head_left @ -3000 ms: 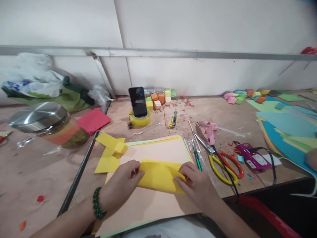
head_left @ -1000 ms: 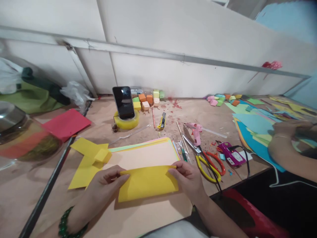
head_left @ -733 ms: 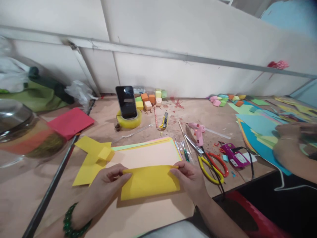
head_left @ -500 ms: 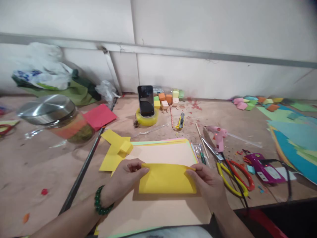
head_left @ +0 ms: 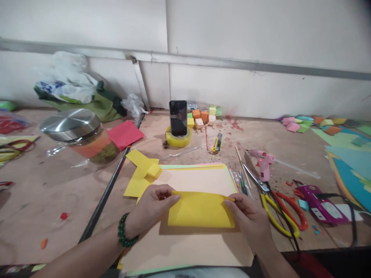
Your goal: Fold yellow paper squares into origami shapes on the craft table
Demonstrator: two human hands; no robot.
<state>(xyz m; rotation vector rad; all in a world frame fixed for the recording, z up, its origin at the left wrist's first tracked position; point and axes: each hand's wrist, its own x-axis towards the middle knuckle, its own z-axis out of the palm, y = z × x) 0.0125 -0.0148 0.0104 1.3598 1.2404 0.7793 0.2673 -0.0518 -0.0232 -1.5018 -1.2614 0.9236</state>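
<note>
A folded yellow paper (head_left: 200,210) lies on a stack of coloured sheets topped by a peach sheet (head_left: 197,180) in front of me. My left hand (head_left: 152,202), with a green bead bracelet on the wrist, pinches the paper's upper left corner. My right hand (head_left: 249,216) pinches its upper right corner. The top edge of the paper is lifted slightly off the stack. Loose yellow paper pieces (head_left: 141,173) lie just left of the stack.
Yellow and red scissors (head_left: 278,218), a pink glue gun (head_left: 263,162) and a purple device (head_left: 319,199) lie to the right. A phone (head_left: 177,117) stands in a tape roll. A steel-lidded jar (head_left: 84,137) and red paper (head_left: 125,133) sit left. A metal bar (head_left: 107,193) runs diagonally.
My view swung left, so another person's arm at the right left the frame. Both hands shifted from pressing the paper flat to pinching its upper corners.
</note>
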